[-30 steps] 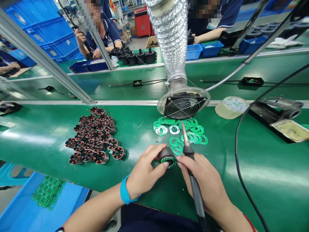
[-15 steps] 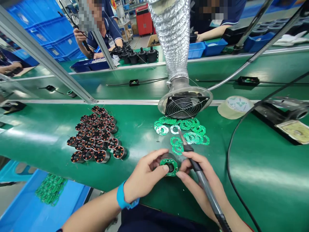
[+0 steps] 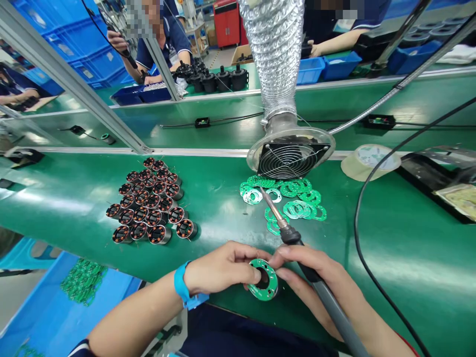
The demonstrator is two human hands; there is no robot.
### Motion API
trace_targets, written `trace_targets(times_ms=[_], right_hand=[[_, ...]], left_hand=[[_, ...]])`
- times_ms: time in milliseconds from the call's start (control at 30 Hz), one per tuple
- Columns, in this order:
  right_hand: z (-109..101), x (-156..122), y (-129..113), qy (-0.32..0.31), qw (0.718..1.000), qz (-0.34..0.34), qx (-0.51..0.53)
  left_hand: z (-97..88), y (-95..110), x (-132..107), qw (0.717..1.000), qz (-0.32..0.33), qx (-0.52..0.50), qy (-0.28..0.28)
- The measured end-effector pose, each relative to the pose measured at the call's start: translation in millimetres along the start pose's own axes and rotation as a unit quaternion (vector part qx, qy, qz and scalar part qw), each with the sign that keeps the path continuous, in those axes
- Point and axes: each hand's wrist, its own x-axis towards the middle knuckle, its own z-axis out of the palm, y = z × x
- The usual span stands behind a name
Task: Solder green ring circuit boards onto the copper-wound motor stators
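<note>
drawn closer to the wearer than half a second ago, a green ring board (image 3: 267, 294) shows its face upward in the head camera's view, while the soldering iron (image 3: 327, 300) has swung its tip leftward. the left grip (image 3: 219, 270) clasps the board with the mostly hidden dark part (image 3: 265, 281) beneath, thumb at the central hole, over the near side of the desk (image 3: 215, 198); the right grip (image 3: 332, 272) is wrapped around the iron's handle, fingertips by the board's rim, contact unclear. loose ring boards (image 3: 303, 210) lie beyond, near a fan (image 3: 288, 161); wound cores (image 3: 154, 218) stand to the left. the board looks light, thin and stiff, its face probably fragile; the part beneath is likely heavier and slippery, best held around its side, the iron by its handle.
</note>
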Motion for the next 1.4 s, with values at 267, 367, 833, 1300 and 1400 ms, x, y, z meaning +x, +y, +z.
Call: trace_targets(times_ms=[267,367,833,1300,1400], right_hand=[[-1.5,2.3,2.9,-0.034,0.967,-0.074,-0.240],[9.2,1.3,3.2,0.015,0.980,0.014,-0.200],[23.9,-9.6,6.5,0.131,0.953,0.249,0.116],[35.0,-21.1,5.9,0.092,0.989,0.075,-0.092],[28.3,-19.4,4.5,0.075,0.990,0.088,-0.083]], left_hand=[[7.9,-4.7,-4.0,0.831,0.226,0.455,0.226],[12.1,-11.0,-1.5,0.653,0.336,0.604,0.310],[19.1,-11.7,-2.7,0.903,0.187,0.264,0.283],[27.1,-22.1,7.3,0.957,0.060,-0.270,0.086],[23.6,-24.9,6.3,0.965,0.065,-0.232,0.099]])
